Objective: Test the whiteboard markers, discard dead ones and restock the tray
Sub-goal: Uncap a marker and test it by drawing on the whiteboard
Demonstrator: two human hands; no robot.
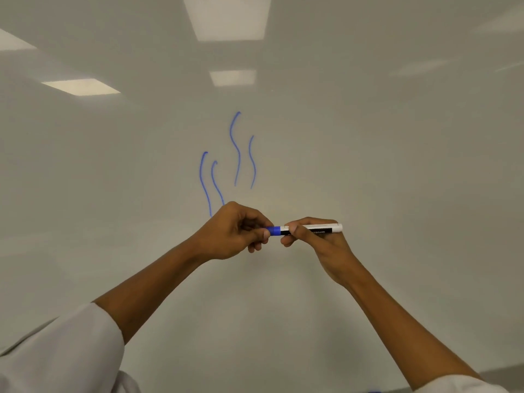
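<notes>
Blue ink marks the whiteboard in four wavy upright strokes, two taller ones to the right and two lower ones to the left, whose bottom ends run behind the left hand. Both hands are raised in front of the board, just below the strokes, and share one marker held level between them. The right hand has its grip closed on the white barrel, thumb and forefinger pinching it near the black label band, with the blunt white end poking out to the right past the knuckles. The left hand's grip is closed on the blue cap, fingers curled round it so that only a short blue length shows in the gap between the two hands. The cap meets the barrel there; whether it is pressed fully home cannot be told. Pale sleeves cover the upper arms at the lower corners, forearms bare. Ceiling light panels reflect in the glossy board above.
</notes>
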